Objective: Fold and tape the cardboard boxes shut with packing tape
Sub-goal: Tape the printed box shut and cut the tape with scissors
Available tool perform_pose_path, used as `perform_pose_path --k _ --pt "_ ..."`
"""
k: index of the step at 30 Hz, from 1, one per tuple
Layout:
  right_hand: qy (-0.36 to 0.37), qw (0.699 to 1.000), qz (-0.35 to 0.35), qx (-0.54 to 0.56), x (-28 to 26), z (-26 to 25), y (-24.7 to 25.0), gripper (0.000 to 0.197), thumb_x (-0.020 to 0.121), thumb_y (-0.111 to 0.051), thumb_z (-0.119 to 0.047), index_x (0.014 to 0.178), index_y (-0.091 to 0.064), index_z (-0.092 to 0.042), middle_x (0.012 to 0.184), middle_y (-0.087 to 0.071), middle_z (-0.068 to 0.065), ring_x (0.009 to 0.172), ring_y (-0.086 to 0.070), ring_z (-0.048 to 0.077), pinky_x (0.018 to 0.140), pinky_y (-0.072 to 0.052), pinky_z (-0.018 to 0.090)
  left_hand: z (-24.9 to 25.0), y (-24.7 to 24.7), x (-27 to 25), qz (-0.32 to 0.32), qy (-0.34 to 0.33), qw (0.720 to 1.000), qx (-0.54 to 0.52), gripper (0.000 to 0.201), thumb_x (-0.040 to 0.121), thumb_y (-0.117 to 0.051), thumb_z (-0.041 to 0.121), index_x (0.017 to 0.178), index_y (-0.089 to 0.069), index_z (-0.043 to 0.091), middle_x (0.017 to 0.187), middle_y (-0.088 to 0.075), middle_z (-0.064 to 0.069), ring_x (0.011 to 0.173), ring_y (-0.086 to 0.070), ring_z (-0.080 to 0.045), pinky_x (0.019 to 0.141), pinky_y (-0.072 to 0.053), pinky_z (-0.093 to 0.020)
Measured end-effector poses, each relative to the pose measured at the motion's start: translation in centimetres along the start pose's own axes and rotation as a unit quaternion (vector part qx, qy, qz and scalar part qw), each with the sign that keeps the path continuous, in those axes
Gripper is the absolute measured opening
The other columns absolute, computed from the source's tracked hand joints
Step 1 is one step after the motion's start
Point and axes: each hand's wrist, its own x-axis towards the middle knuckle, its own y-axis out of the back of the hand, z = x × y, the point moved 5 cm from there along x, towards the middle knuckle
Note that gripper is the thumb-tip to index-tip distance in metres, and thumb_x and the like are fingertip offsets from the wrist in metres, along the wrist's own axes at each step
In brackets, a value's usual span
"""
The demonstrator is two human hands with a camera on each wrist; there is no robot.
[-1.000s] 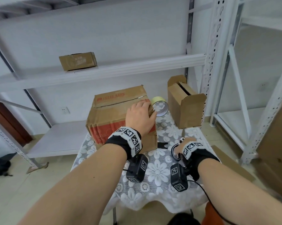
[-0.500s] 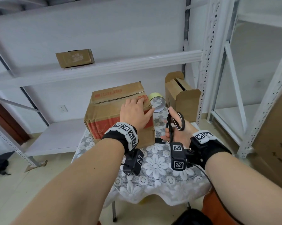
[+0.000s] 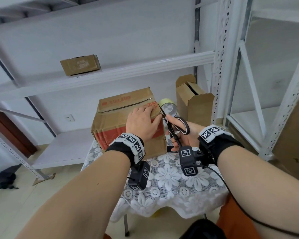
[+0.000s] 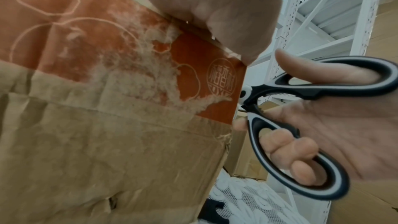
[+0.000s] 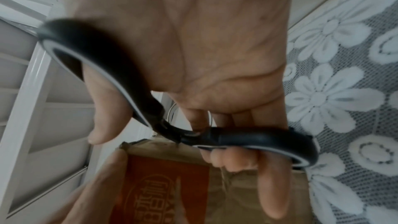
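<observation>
Cardboard box: set on the lace-covered surface, flaps folded shut.
Left hand: laid flat on the box's top right corner, fingers straight.
Scissors: gripped by the right hand, blades at that corner.
Tape roll: stood just behind the box.
</observation>
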Motion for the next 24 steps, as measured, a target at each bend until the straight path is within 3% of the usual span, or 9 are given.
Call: perform_pose_path --k 4,9,12,15,16,19,22,24 --pt "-0.002 1.000 0.011 -0.018 0.4 -1.1 -0.3 0.060 0.081 -0.052 -0.068 0.091 -0.046 -0.009 0.063 -0.045 0.006 0.054 -0.044 0.019 0.064 -0.047 0.034 -0.2 0.3 0.4 0.024 0.006 0.999 -0.027 0.050 0.098 -0.038 0.052 0.121 -0.064 0.015 0.116 -0.065 -0.005 0.110 -0.054 -0.025 0.093 -0.040 -0.037" --pt "-0.007 0.999 -0.004 -0.036 0.7 -2.6 -0.1 0.055 0.085 -0.047 -0.066 0.088 -0.053 -0.012 0.059 -0.052 0.005 0.054 -0.046 0.019 0.059 -0.044 0.030 -0.3 0.7 1.1 0.054 0.007 0.998 -0.043 0.046 0.100 -0.038 0.047 0.096 -0.069 0.013 0.092 -0.065 -0.003 0.090 -0.056 -0.022 0.076 -0.041 -0.033" --pt "-0.005 0.999 -0.012 -0.044 1.7 -3.5 -0.1 0.062 0.085 -0.045 -0.068 0.102 -0.056 -0.010 0.071 -0.056 0.008 0.056 -0.051 0.020 0.057 -0.047 0.029 -0.4 0.9 1.8 0.058 0.017 0.997 -0.037 0.046 0.101 -0.037 0.046 0.090 -0.067 0.014 0.085 -0.061 -0.002 0.084 -0.054 -0.019 0.067 -0.033 -0.028" --pt "-0.024 0.997 -0.012 -0.072 2.3 -3.8 -0.4 0.078 0.073 -0.052 -0.078 0.105 -0.061 -0.007 0.090 -0.060 0.021 0.060 -0.056 0.028 0.065 -0.046 0.038 -0.5 1.0 2.3 0.061 0.025 0.997 -0.026 0.047 0.101 -0.036 0.045 0.082 -0.064 0.014 0.081 -0.060 -0.001 0.079 -0.053 -0.020 0.063 -0.032 -0.029" --pt "-0.030 0.997 -0.011 -0.072 2.5 -3.8 -0.5 0.081 0.072 -0.053 -0.079 0.106 -0.060 -0.005 0.092 -0.059 0.023 0.059 -0.057 0.029 0.065 -0.045 0.036 -0.5 1.1 2.4 0.066 0.025 0.997 -0.026 0.046 0.101 -0.036 0.044 0.076 -0.060 0.016 0.077 -0.058 -0.001 0.076 -0.053 -0.020 0.062 -0.033 -0.030" --pt "-0.031 0.998 -0.007 -0.054 3.1 -3.9 -0.7 0.069 0.083 -0.047 -0.070 0.102 -0.056 -0.004 0.072 -0.064 0.011 0.051 -0.062 0.021 0.050 -0.049 0.027 -0.6 1.4 2.9 0.079 0.037 0.996 -0.021 0.044 0.100 -0.040 0.038 0.062 -0.047 0.017 0.064 -0.051 0.001 0.062 -0.051 -0.022 0.055 -0.031 -0.029" --pt "-0.013 0.998 0.020 -0.063 4.0 -3.6 -0.3 0.059 0.079 -0.052 -0.073 0.092 -0.047 -0.016 0.061 -0.049 0.009 0.050 -0.048 0.021 0.053 -0.042 0.029 -0.8 1.6 4.2 0.063 0.057 0.996 -0.010 0.038 0.098 -0.041 0.032 0.073 -0.061 0.011 0.071 -0.058 -0.003 0.069 -0.059 -0.025 0.055 -0.036 -0.029" --pt "0.000 0.997 0.025 -0.068 4.2 -3.5 -0.2 0.054 0.082 -0.051 -0.069 0.088 -0.042 -0.016 0.061 -0.041 0.009 0.046 -0.045 0.020 0.051 -0.040 0.028 -0.9 0.6 5.4 0.023 0.042 0.998 -0.036 0.034 0.098 -0.040 0.034 0.106 -0.065 0.012 0.104 -0.064 -0.009 0.100 -0.058 -0.027 0.078 -0.045 -0.034"
